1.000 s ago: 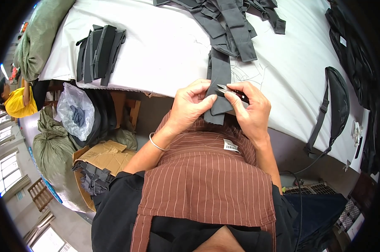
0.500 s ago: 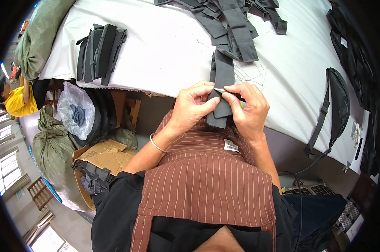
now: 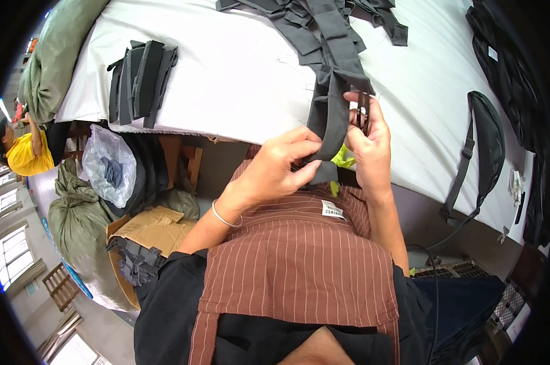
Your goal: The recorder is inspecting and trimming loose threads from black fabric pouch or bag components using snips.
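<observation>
My left hand point(image 3: 287, 159) pinches the near end of a dark grey fabric strip point(image 3: 334, 125) between thumb and fingers, just in front of the table edge. From there the strip runs up to a tangled heap of similar strips point(image 3: 323, 45) on the table. Close beside it on the right, my right hand point(image 3: 369, 137) is closed round small black thread snips point(image 3: 362, 112), which point away from me. A bright yellow-green piece point(image 3: 345, 159) shows below my right hand; its kind is unclear.
A stack of folded grey pieces point(image 3: 142, 82) lies at the left of the white-covered table point(image 3: 226, 79). On the right are a black waist bag point(image 3: 486, 152) and dark garments. Below left stand a carton point(image 3: 153, 228), a plastic-lined bin point(image 3: 110, 167) and sacks. A person in yellow point(image 3: 28, 152) is far left.
My hands have drawn apart. The right one has moved up off the strip end, and the snips now show clearly in it. My left hand keeps the strip, which now bows upward.
</observation>
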### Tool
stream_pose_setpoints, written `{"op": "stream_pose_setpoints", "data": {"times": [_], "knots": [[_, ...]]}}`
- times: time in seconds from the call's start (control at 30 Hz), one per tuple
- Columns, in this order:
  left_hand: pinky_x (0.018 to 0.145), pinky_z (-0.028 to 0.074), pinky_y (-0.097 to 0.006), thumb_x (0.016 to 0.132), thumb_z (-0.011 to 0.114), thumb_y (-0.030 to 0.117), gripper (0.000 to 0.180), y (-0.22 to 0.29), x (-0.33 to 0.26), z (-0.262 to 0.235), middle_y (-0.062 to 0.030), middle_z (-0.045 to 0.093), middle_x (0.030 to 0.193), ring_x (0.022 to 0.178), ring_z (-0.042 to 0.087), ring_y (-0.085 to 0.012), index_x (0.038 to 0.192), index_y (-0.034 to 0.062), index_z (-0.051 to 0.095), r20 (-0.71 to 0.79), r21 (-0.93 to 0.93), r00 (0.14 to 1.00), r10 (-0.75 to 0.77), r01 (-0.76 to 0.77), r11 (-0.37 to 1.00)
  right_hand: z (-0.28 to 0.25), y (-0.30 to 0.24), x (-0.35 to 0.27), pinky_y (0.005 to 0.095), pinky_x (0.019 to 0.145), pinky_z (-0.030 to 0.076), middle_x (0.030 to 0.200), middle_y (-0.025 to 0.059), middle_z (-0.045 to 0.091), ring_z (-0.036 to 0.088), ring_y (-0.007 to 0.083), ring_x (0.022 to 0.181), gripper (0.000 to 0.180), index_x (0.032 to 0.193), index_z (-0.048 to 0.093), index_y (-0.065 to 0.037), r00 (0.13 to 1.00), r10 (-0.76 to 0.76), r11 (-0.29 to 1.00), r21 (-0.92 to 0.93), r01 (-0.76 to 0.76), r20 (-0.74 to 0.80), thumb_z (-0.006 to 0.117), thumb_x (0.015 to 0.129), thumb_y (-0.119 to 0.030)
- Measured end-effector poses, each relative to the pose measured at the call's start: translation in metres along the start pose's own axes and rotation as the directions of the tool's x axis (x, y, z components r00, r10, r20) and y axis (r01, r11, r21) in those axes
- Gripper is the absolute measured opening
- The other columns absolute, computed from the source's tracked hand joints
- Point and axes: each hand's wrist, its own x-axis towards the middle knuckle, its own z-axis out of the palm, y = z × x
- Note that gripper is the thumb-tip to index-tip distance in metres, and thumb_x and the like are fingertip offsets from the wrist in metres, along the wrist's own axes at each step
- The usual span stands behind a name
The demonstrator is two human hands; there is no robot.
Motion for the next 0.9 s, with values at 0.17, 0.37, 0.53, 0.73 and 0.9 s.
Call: {"op": "stream_pose_setpoints", "data": {"times": [0.17, 0.37, 0.53, 0.73, 0.9], "knots": [[0.067, 0.047, -0.027, 0.08, 0.068, 0.003, 0.021, -0.004, 0.0, 0.001, -0.0088, 0.062, 0.1, 0.08, 0.059, -0.0165, 0.101, -0.0011, 0.064, -0.09, -0.272, 0.995, -0.034, 0.008, 0.962, 0.006, 0.0, -0.005, 0.0184, 0.048, 0.029, 0.072, -0.0069, 0.044, 0.035, 0.0001, 0.055, 0.039, 0.109, 0.057, -0.005, 0.996, 0.076, 0.991, 0.117, -0.071, -0.037, 0.04, 0.078, 0.01], [0.091, 0.045, -0.027, 0.09, 0.064, 0.017, 0.052, -0.008, 0.006, 0.005, -0.0102, 0.047, 0.129, 0.106, 0.051, -0.0131, 0.134, -0.0015, 0.042, -0.091, -0.731, 0.921, -0.378, 0.196, 0.654, 0.013, 0.004, -0.006, 0.0181, 0.058, 0.034, 0.08, -0.0054, 0.049, 0.038, 0.0016, 0.064, 0.034, 0.1, 0.058, -0.004, 0.998, -0.05, 0.998, 0.045, 0.051, -0.035, 0.04, 0.076, 0.012], [0.085, 0.046, -0.027, 0.086, 0.07, 0.029, 0.058, -0.002, 0.018, -0.009, -0.0057, 0.055, 0.109, 0.093, 0.053, -0.0115, 0.13, 0.0002, 0.047, 0.231, -0.815, 0.876, -0.424, 0.412, 0.407, 0.016, 0.009, -0.007, 0.0183, 0.061, 0.037, 0.081, -0.0026, 0.055, 0.043, 0.003, 0.067, 0.027, 0.092, 0.058, -0.002, 0.992, -0.099, 0.995, 0.027, 0.097, 0.081, 0.04, 0.077, 0.012], [0.068, 0.045, -0.023, 0.082, 0.075, 0.024, 0.052, -0.013, 0.023, -0.01, -0.0034, 0.06, 0.094, 0.078, 0.055, -0.0086, 0.122, 0.0011, 0.051, 0.121, -0.798, 0.883, -0.453, 0.358, 0.484, 0.008, 0.006, -0.004, 0.0188, 0.054, 0.033, 0.071, -0.0042, 0.051, 0.041, 0.0019, 0.06, 0.021, 0.087, 0.061, -0.001, 0.984, -0.095, 0.974, -0.192, 0.123, 0.15, 0.044, 0.078, 0.009], [0.068, 0.049, -0.024, 0.08, 0.075, 0.011, 0.043, -0.02, 0.027, -0.022, -0.0069, 0.065, 0.09, 0.074, 0.062, -0.0118, 0.116, -0.0008, 0.052, 0.005, -0.782, 0.859, -0.512, 0.323, 0.533, -0.004, 0.003, -0.015, 0.0184, 0.052, 0.031, 0.065, -0.0069, 0.049, 0.039, -0.0003, 0.06, 0.019, 0.088, 0.067, -0.001, 0.97, 0.124, 0.96, -0.272, -0.065, 0.207, 0.05, 0.082, 0.005]]}}
